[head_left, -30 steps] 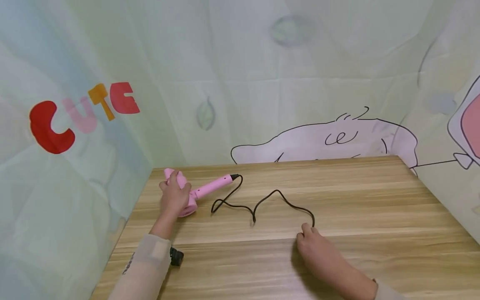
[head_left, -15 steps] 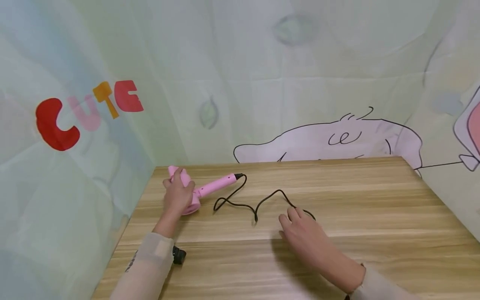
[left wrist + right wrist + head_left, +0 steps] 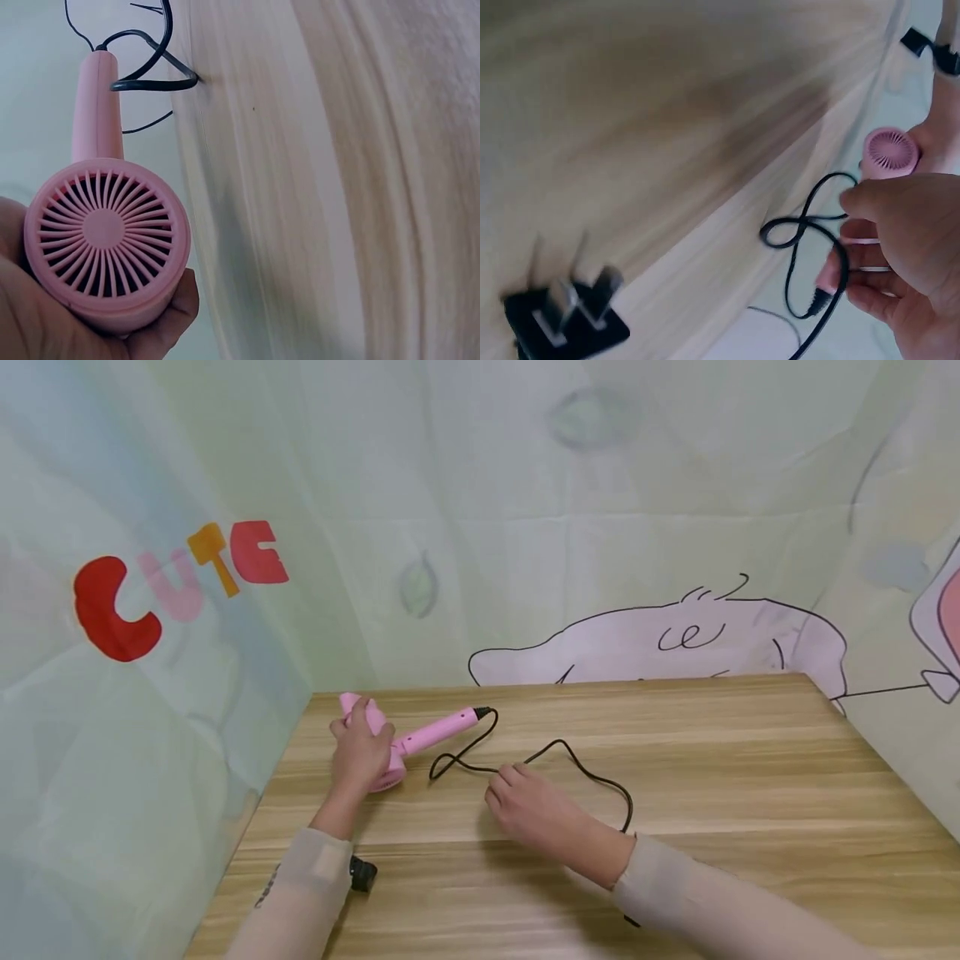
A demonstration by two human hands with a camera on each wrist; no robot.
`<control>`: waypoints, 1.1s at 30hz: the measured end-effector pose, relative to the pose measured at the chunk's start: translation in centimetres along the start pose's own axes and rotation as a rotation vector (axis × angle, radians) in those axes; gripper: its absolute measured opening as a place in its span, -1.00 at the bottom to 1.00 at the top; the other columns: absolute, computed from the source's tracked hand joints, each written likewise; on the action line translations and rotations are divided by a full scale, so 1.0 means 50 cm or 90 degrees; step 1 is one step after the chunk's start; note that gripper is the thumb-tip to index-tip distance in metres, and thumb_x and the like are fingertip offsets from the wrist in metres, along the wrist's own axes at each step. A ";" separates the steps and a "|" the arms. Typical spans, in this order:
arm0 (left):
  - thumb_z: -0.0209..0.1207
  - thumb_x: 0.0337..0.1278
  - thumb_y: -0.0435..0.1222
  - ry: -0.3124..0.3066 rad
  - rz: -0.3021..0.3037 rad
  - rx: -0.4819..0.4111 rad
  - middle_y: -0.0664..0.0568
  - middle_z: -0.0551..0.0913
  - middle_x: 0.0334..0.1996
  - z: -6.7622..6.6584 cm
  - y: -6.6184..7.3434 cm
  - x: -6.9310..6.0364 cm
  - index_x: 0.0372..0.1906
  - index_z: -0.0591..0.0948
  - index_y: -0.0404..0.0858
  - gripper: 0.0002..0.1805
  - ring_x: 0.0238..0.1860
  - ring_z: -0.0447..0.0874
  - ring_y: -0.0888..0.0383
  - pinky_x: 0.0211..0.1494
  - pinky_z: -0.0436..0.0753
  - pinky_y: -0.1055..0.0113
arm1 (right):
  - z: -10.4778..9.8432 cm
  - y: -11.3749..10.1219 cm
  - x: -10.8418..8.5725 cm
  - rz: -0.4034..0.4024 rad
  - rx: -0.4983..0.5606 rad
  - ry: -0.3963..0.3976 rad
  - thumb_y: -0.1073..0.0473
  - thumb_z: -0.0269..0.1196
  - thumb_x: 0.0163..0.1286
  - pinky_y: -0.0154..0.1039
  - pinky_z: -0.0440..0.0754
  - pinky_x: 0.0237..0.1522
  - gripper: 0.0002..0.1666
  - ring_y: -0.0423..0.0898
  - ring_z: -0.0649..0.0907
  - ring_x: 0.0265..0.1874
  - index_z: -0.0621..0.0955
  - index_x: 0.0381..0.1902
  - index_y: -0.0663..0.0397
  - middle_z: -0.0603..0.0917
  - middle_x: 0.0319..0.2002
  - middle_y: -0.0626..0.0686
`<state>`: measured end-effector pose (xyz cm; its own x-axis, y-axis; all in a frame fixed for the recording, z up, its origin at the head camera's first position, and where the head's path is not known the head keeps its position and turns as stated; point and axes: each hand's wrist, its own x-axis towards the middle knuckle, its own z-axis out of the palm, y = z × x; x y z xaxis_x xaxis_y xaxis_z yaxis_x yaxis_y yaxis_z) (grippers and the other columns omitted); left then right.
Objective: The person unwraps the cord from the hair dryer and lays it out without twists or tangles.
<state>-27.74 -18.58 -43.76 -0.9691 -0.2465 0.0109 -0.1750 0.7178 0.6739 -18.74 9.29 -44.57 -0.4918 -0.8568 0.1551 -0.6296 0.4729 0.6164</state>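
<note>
A pink hair dryer [image 3: 438, 732] lies at the far left of the table, its handle angled to the right. My left hand [image 3: 360, 753] grips its round body; the slotted grille [image 3: 103, 229] shows in the left wrist view. From the handle's end a black cord [image 3: 600, 777] winds across the wood. My right hand [image 3: 534, 810] is over the cord's middle, fingers loosely bent. In the right wrist view, a gap separates thumb and fingers, and the cord passes beside them. A black two-pin plug [image 3: 568, 324] lies nearer that camera, hidden in the head view.
The wooden table [image 3: 750, 777] ends at a fabric backdrop [image 3: 375, 527] at the back and left. A black wrist camera [image 3: 363, 875] juts from beneath the left sleeve.
My right hand has left the cord's right end and moved left to its middle, above the kink. My left hand stays on the hair dryer.
</note>
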 end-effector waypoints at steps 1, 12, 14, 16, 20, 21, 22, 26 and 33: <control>-0.02 0.43 -0.06 0.001 0.000 0.000 -0.43 0.09 0.37 0.000 0.001 0.000 0.63 0.02 -0.05 -0.23 -0.13 0.50 -0.23 -0.18 0.51 0.03 | 0.006 0.003 0.002 -0.001 -0.004 -0.006 0.23 0.07 0.54 -0.20 0.61 -0.02 -0.75 -0.04 0.58 -0.14 0.68 -0.04 0.09 0.64 -0.14 0.01; -0.01 0.43 -0.08 -0.005 0.006 0.000 -0.46 0.09 0.36 -0.002 0.003 -0.003 0.63 0.02 -0.08 -0.23 -0.12 0.52 -0.25 -0.18 0.52 0.01 | 0.037 0.020 0.011 -0.019 0.012 -0.053 0.15 0.14 0.53 -0.21 0.57 -0.12 -0.85 -0.09 0.54 -0.21 0.66 -0.13 -0.04 0.60 -0.18 -0.04; -0.01 0.43 -0.08 -0.006 0.006 -0.001 -0.46 0.09 0.36 -0.002 0.002 -0.002 0.63 0.02 -0.08 -0.23 -0.12 0.52 -0.25 -0.18 0.53 0.01 | 0.042 0.022 0.010 -0.018 0.016 -0.058 0.15 0.13 0.54 -0.23 0.55 -0.16 -0.84 -0.10 0.52 -0.23 0.66 -0.11 -0.04 0.58 -0.18 -0.04; -0.01 0.44 -0.09 -0.009 0.005 -0.002 -0.47 0.08 0.36 -0.003 0.003 -0.003 0.63 0.01 -0.09 -0.23 -0.12 0.51 -0.26 -0.18 0.54 0.00 | 0.045 0.024 0.008 -0.014 0.015 -0.065 0.14 0.12 0.54 -0.23 0.54 -0.18 -0.82 -0.10 0.50 -0.24 0.66 -0.09 -0.04 0.57 -0.18 -0.04; -0.01 0.44 -0.09 -0.006 0.005 -0.007 -0.47 0.08 0.36 -0.006 0.003 -0.003 0.63 0.02 -0.09 -0.23 -0.11 0.51 -0.27 -0.17 0.54 -0.01 | 0.051 0.030 0.001 0.002 0.018 -0.069 0.13 0.11 0.54 -0.24 0.52 -0.21 -0.82 -0.09 0.47 -0.25 0.65 -0.11 -0.03 0.56 -0.18 -0.02; -0.01 0.44 -0.10 -0.005 0.006 -0.008 -0.47 0.08 0.36 -0.007 0.003 -0.003 0.63 0.02 -0.09 -0.23 -0.11 0.50 -0.27 -0.17 0.54 -0.01 | 0.051 0.032 -0.002 0.006 0.021 -0.070 0.12 0.11 0.53 -0.24 0.51 -0.22 -0.82 -0.09 0.46 -0.26 0.65 -0.12 -0.03 0.55 -0.19 -0.02; -0.01 0.44 -0.10 -0.004 0.005 -0.010 -0.46 0.07 0.37 -0.008 0.002 -0.003 0.63 0.02 -0.09 -0.24 -0.10 0.50 -0.28 -0.16 0.54 -0.02 | 0.053 0.034 -0.004 0.012 0.027 -0.071 0.12 0.11 0.53 -0.24 0.50 -0.24 -0.83 -0.09 0.45 -0.28 0.65 -0.14 -0.03 0.54 -0.21 -0.02; -0.01 0.45 -0.08 -0.002 0.004 -0.010 -0.46 0.06 0.39 -0.011 -0.001 -0.002 0.63 0.02 -0.08 -0.24 -0.07 0.50 -0.29 -0.12 0.54 -0.05 | 0.057 0.046 -0.017 0.045 0.053 -0.094 0.12 0.12 0.51 -0.25 0.40 -0.33 -0.83 -0.11 0.39 -0.38 0.64 -0.20 -0.02 0.51 -0.31 -0.02; -0.01 0.45 -0.08 -0.002 -0.001 -0.006 -0.45 0.06 0.39 -0.013 -0.005 -0.003 0.63 0.02 -0.06 -0.24 -0.05 0.50 -0.31 -0.09 0.52 -0.08 | 0.065 0.071 -0.040 0.119 0.087 -0.162 0.13 0.12 0.53 -0.26 0.40 -0.42 -0.81 -0.13 0.41 -0.50 0.64 -0.13 0.05 0.57 -0.41 -0.02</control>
<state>-27.46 -19.15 -43.48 -0.9694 -0.2452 0.0071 -0.1751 0.7117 0.6804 -21.93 13.34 -45.20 -0.7299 -0.6820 0.0472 -0.5807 0.6549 0.4836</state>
